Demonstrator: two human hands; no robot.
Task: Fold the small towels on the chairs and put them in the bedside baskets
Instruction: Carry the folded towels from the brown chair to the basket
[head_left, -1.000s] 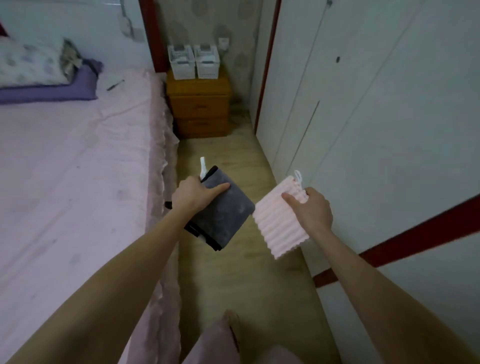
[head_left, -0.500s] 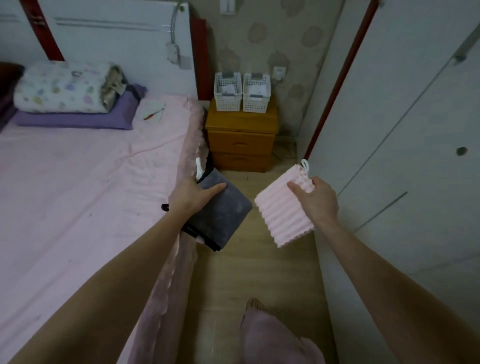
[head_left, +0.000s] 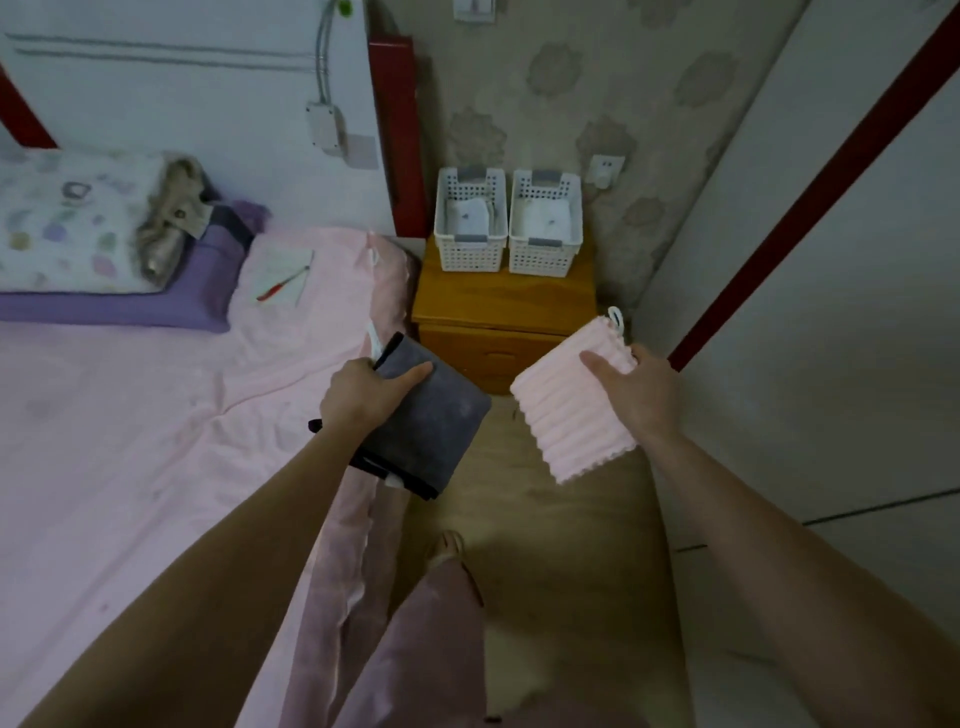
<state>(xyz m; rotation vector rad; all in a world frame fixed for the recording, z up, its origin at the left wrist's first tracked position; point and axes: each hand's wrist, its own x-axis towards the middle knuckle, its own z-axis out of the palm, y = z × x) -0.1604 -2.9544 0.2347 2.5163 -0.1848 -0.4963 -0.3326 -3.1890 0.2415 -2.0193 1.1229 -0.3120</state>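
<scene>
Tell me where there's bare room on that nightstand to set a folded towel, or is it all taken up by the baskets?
The back of the nightstand is crowded: the left basket and right basket stand side by side there, each already holding white cloth. A bare wooden strip runs along the front edge. The pink bed beside it has open sheet too.

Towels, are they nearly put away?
Nearly. Both look folded: the left hand holds the grey towel, the right hand holds the pink towel. Each basket on the nightstand already has something white inside. Left: dropping these two in.
</scene>
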